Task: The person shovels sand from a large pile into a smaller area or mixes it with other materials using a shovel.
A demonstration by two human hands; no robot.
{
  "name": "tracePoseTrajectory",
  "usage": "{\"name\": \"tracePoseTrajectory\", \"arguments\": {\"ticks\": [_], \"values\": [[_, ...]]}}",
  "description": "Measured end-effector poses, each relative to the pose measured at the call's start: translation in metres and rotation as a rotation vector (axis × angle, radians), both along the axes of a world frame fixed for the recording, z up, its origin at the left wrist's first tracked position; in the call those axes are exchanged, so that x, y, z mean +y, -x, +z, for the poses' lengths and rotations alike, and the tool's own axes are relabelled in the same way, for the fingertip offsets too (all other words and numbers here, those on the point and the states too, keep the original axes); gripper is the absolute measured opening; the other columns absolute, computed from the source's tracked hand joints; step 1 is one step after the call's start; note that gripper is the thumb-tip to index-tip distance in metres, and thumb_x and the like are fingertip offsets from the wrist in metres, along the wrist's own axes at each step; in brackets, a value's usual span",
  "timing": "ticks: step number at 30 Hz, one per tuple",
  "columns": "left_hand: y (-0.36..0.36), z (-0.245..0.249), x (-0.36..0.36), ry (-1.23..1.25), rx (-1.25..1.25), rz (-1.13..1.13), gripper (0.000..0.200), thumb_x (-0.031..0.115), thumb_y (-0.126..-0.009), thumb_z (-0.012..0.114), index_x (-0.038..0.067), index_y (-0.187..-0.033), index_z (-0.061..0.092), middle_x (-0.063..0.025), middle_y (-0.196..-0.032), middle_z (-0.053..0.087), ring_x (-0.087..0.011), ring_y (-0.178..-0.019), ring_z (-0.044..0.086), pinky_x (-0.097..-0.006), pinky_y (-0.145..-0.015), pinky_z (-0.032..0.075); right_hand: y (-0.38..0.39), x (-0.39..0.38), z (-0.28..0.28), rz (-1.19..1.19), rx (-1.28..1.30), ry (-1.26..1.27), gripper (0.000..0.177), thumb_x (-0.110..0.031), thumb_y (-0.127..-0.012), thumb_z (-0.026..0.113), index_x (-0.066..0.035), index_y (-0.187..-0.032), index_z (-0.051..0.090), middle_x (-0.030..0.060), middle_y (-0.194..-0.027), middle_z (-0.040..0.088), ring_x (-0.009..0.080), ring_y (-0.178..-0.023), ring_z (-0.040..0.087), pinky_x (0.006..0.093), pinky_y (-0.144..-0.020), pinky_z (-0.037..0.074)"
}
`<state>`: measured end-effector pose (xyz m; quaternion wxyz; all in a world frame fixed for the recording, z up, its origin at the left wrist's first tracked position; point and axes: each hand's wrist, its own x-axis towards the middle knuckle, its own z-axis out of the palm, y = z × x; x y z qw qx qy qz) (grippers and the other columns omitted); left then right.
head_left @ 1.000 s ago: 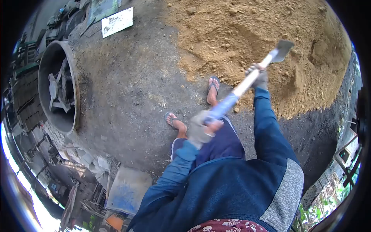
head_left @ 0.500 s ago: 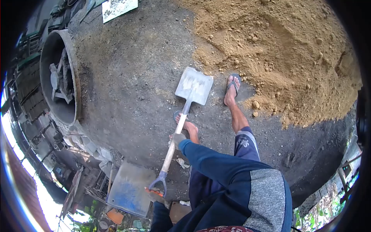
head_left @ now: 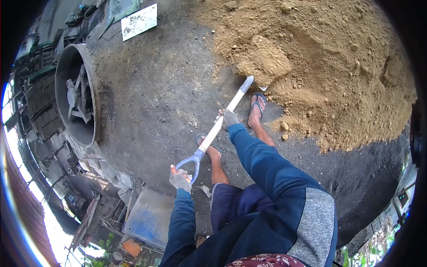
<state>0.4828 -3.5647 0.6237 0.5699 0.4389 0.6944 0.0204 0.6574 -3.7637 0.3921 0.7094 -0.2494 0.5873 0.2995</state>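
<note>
I hold a shovel (head_left: 214, 133) with both hands. My left hand (head_left: 180, 179), in a grey glove, is closed around its blue D-shaped handle. Farther up, my right hand (head_left: 229, 119), gloved too, wraps round the pale wooden shaft. The blade lies under a heap of brown soil (head_left: 265, 62) at the edge of the big soil pile (head_left: 324, 95); only a small corner of it shows beside my right foot.
My feet in flip-flops stand on dark ground (head_left: 147, 111) just short of the pile. A round drum (head_left: 95, 95) with its open mouth is at the left. Beyond it lies a white speckled board (head_left: 139, 22). A blue-stained metal sheet (head_left: 149, 218) lies at lower left.
The shovel has moved forward and right, into the soil pile. Its blade, bare before, now has soil over it. Both hands have moved forward with it, still gripping.
</note>
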Motion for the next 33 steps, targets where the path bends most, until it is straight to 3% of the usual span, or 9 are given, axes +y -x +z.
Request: {"name": "tracePoseTrajectory", "arguments": {"ticks": [8,10,14,20,21,24,26,28,33], "values": [[-0.061,-0.006,-0.134,0.332,-0.300,-0.165,0.032,0.031,-0.094,0.056,0.009,-0.071,0.057,0.0011,-0.059,0.050,-0.0128,-0.048,0.050,-0.0288,-0.040,0.038,-0.024,-0.242,0.117,-0.459,-0.512,-0.025,0.017,-0.008,-0.085,0.060,-0.015,-0.094,0.048,-0.0005,-0.072,0.046,0.0144,-0.062,0.051,0.0317,-0.059,0.049],[-0.121,0.058,-0.191,-0.247,-0.611,-1.186,0.035,0.038,-0.090,0.061,0.003,-0.088,0.066,-0.0029,-0.069,0.061,-0.0127,-0.060,0.059,-0.0318,-0.051,0.046,-0.045,-0.333,0.145,-0.427,-0.668,0.151,0.016,-0.009,-0.083,0.061,-0.013,-0.087,0.046,-0.0001,-0.067,0.044,0.0161,-0.058,0.049,0.0357,-0.059,0.049],[-0.177,0.211,-0.278,0.007,-1.082,-1.471,0.033,0.037,-0.074,0.075,0.008,-0.078,0.061,-0.0113,-0.068,0.059,-0.0293,-0.059,0.058,-0.0394,-0.056,0.046,-0.051,-0.420,0.264,-0.283,-0.753,0.198,0.029,-0.035,-0.080,0.059,-0.009,-0.090,0.052,0.0025,-0.076,0.056,0.0185,-0.068,0.055,0.0380,-0.071,0.048],[-0.071,0.144,-0.165,0.076,-0.924,-1.255,0.035,0.035,-0.086,0.065,0.000,-0.092,0.061,-0.0057,-0.072,0.062,-0.0176,-0.061,0.060,-0.0318,-0.055,0.048,-0.016,-0.278,0.247,-0.320,-0.729,0.038,0.015,-0.020,-0.087,0.052,-0.005,-0.091,0.052,0.0021,-0.075,0.054,0.0184,-0.068,0.055,0.0372,-0.073,0.053],[-0.045,0.113,-0.126,0.726,-0.649,-0.678,0.040,0.045,-0.087,0.062,0.007,-0.097,0.058,0.0029,-0.069,0.052,-0.0117,-0.056,0.056,-0.0258,-0.049,0.047,-0.005,-0.237,0.214,-0.222,-0.616,0.048,0.012,-0.018,-0.091,0.044,-0.010,-0.083,0.049,0.0034,-0.074,0.051,0.0185,-0.070,0.054,0.0387,-0.072,0.052],[0.051,0.023,-0.003,0.563,-0.152,-0.009,0.041,0.056,-0.089,0.053,0.016,-0.078,0.052,0.0030,-0.065,0.045,-0.0119,-0.045,0.042,-0.0292,-0.039,0.038,0.083,-0.085,0.069,-0.224,-0.446,0.050,0.013,-0.008,-0.095,0.043,-0.003,-0.092,0.055,0.0090,-0.080,0.057,0.0217,-0.069,0.060,0.0376,-0.062,0.054],[0.094,0.054,0.042,0.321,-0.045,0.045,0.050,0.058,-0.090,0.049,0.019,-0.061,0.038,0.0025,-0.056,0.035,-0.0146,-0.053,0.039,-0.0338,-0.051,0.035,0.156,0.019,0.027,0.577,-0.584,0.525,0.015,-0.013,-0.095,0.045,-0.005,-0.090,0.057,0.0083,-0.074,0.058,0.0248,-0.059,0.058,0.0429,-0.054,0.052],[0.166,0.076,0.104,0.360,-0.082,-0.073,0.050,0.063,-0.087,0.051,0.017,-0.067,0.042,0.0029,-0.061,0.036,-0.0149,-0.057,0.037,-0.0348,-0.058,0.036,0.232,0.130,-0.047,-0.325,-0.068,-0.249,0.016,-0.017,-0.092,0.050,-0.007,-0.102,0.057,0.0142,-0.073,0.058,0.0316,-0.063,0.061,0.0471,-0.064,0.054],[0.140,0.073,0.102,0.023,0.136,0.016,0.046,0.057,-0.091,0.049,0.014,-0.077,0.058,0.0012,-0.069,0.055,-0.0158,-0.070,0.058,-0.0337,-0.068,0.051,0.184,0.113,0.034,-0.039,0.114,-0.225,0.020,-0.023,-0.097,0.043,-0.006,-0.090,0.051,0.0125,-0.072,0.055,0.0301,-0.061,0.059,0.0517,-0.056,0.052]]}}
